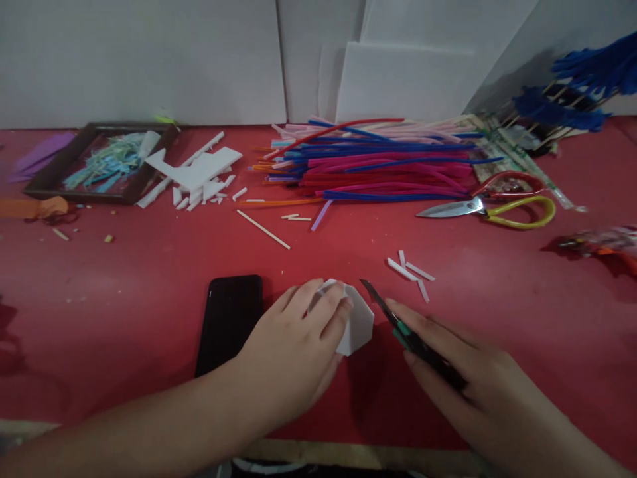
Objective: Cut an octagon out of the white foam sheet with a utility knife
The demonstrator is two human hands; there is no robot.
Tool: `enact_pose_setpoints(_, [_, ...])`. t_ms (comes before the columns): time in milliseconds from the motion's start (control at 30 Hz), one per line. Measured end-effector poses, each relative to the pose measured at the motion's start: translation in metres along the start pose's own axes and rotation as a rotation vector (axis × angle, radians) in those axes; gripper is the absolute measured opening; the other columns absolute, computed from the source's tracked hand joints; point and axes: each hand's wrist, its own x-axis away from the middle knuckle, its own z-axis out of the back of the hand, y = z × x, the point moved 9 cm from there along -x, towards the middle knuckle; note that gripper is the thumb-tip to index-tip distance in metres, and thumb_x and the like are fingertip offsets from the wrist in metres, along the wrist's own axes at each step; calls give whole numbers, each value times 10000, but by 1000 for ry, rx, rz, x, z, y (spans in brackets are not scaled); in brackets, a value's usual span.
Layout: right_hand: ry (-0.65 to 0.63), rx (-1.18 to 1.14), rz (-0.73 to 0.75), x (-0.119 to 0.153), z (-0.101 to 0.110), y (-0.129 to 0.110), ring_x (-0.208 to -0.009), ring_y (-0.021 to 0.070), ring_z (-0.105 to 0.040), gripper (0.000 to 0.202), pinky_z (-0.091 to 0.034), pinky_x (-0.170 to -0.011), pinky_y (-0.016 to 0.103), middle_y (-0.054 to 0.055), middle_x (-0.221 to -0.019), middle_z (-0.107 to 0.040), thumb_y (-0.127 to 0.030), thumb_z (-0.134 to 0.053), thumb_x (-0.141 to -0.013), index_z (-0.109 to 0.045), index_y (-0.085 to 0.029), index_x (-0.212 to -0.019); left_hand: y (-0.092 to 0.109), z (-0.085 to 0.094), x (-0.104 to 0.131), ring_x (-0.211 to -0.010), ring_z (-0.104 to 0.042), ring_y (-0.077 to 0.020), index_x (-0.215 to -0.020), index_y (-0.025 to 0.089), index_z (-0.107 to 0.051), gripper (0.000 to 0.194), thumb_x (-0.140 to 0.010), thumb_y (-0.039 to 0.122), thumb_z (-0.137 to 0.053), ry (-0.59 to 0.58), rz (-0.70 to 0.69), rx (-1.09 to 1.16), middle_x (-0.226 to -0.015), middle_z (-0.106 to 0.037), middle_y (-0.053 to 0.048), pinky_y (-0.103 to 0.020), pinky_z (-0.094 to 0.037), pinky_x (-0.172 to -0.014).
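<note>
My left hand (pixel 298 335) is on a small white foam-like piece (pixel 359 326) with several straight-cut corners. Its fingers lie over the left part of the piece and the thumb is at the near edge, so that side is hidden. In my right hand (pixel 472 378) is a dark box cutter (pixel 421 348) with a green slider. The blade is out, pointing up and left, apart from the white piece's right edge. Thin white offcuts (pixel 403 269) lie just beyond the blade. A black phone (pixel 229 322) rests left of my left hand.
On the red table (pixel 149 285), scissors (pixel 482 207) with red and yellow handles lie at the right. Behind are colourful pipe cleaners (pixel 388 166), white scraps (pixel 204 171) and a brown frame (pixel 89 196) holding paper shreds. Blue fringed items (pixel 567 106) on sticks stand at the far right.
</note>
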Motion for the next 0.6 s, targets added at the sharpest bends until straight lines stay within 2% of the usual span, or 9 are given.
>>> enact_pose_setpoints(133, [-38,-6,-6,-3,-2,3,-986,244,-778,524,-657,-781,351,129,-1096,-791,-122,-456,-959,-582,-208,-1460,2,-1,1,-1399,-463,-385,-1461,82,-538,538,-945,234,-517,8,-45,39,-1549,-530,-102,-543,-465,-1098])
enact_pose_setpoints(267, [-64,26,-35,0,0,15,-1051,258,-760,511,-649,-825,377,143,-1215,-765,-165,-464,-976,-560,-200,-1477,1,-1,0,-1385,-475,-402,-1466,57,-530,577,-923,248,-553,-14,-39,59,-1551,-521,-134,-544,-470,-1104])
enact_pose_setpoints(333, [-40,56,-73,2,5,24,-1030,262,-763,486,-651,-800,371,155,-1194,-765,-211,-456,-997,-557,-176,-1471,1,0,-2,-1319,-532,-378,-1439,67,-561,540,-938,268,-567,-16,-28,42,-1527,-546,-132,-509,-517,-1057])
enact_pose_setpoints(400, [14,90,-109,3,13,30,-976,264,-766,451,-652,-760,369,159,-1126,-768,-263,-451,-1015,-583,-162,-1434,1,1,-3,-1199,-604,-352,-1395,91,-607,498,-950,315,-609,-21,3,1,-1473,-597,-122,-471,-582,-942])
enact_pose_setpoints(500, [79,109,-100,4,20,29,-937,253,-759,424,-649,-742,361,150,-1082,-756,-307,-460,-1027,-600,-167,-1402,2,2,-3,-1024,-662,-308,-1347,99,-644,577,-880,416,-761,-28,50,-54,-1358,-673,-125,-405,-620,-794])
enact_pose_setpoints(600, [81,78,-46,7,17,17,-974,226,-764,420,-645,-782,319,146,-1127,-757,-267,-460,-1028,-589,-172,-1417,2,11,-2,-1048,-666,-337,-1263,72,-688,681,-764,500,-867,47,105,-91,-1310,-692,-165,-412,-623,-809])
